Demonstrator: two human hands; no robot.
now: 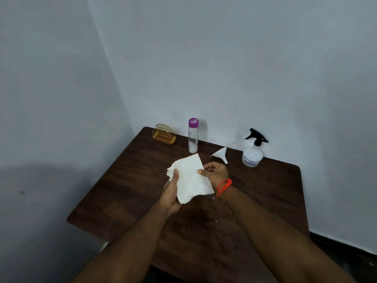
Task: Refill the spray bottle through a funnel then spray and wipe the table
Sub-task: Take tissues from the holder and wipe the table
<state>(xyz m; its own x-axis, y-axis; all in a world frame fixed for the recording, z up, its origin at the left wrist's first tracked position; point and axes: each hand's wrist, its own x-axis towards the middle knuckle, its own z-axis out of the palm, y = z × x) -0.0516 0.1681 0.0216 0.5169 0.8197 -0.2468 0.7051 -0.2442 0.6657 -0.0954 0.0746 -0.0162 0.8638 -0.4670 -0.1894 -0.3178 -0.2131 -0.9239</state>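
White tissue (pixel 188 177) in both pinching grips: left hand (pixel 170 193), right hand (pixel 215 172).

I can't see the fingers of my left hand (pixel 170 198) behind the tissue (pixel 189 176) it grips. Beyond the grip, the spray bottle (pixel 253 155) label is too small to read.

You've got two hands: left hand (pixel 171 194), right hand (pixel 216 172). One paper towel (pixel 189 176). Two bottles: purple-capped bottle (pixel 193 137), spray bottle (pixel 253 153). One funnel (pixel 220 153), one wire holder (pixel 164 134), one table (pixel 122 190).
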